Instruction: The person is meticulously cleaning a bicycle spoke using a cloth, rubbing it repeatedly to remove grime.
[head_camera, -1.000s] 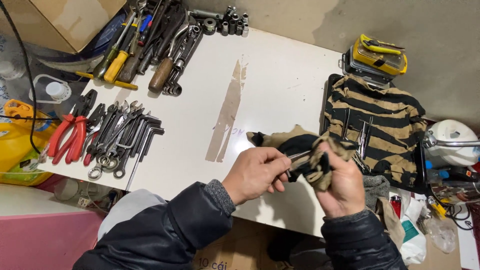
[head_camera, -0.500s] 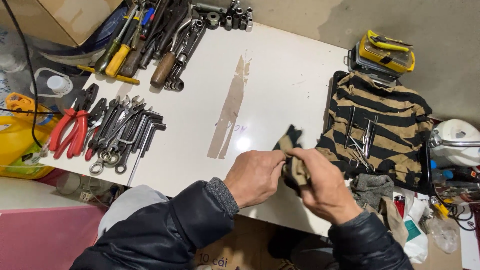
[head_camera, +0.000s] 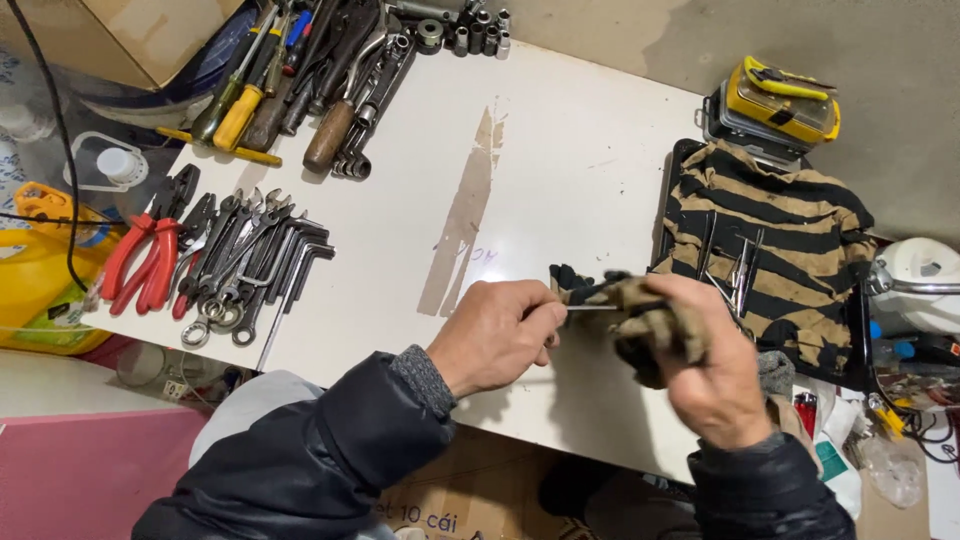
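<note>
While both hands meet over the near edge of the white table, everything below is placed from the brown tape strip that runs down its middle.

Left hand: the left hand, just right of the strip's lower end, is pinched tight on the end of a thin metal tool, holding it level so the shaft points rightwards.

Right hand: the right hand, farther right of the strip, is bunched around a dirty rag that wraps the tool's far part; that grip looks suited to rubbing the shaft clean, I'd judge.

Thin tool: it spans the gap between the two hands, above the table edge, right of the strip.

Striped cloth: the striped cloth, well right of the strip, lies spread flat with a few slim metal pieces on it, probably as a lay-down spot.

Wrenches and pliers: the wrenches and red-handled pliers lie left of the strip, fanned by kind, likely for easy picking.

Screwdrivers and sockets: the screwdrivers sit up-left of the strip, the sockets above its top end.

Yellow case: the yellow case is far right of the strip, past the cloth.

Hidden: the rag and right fingers cover the tool's working end, so I can't tell its kind; the pile at the top is cut off by the frame.
</note>
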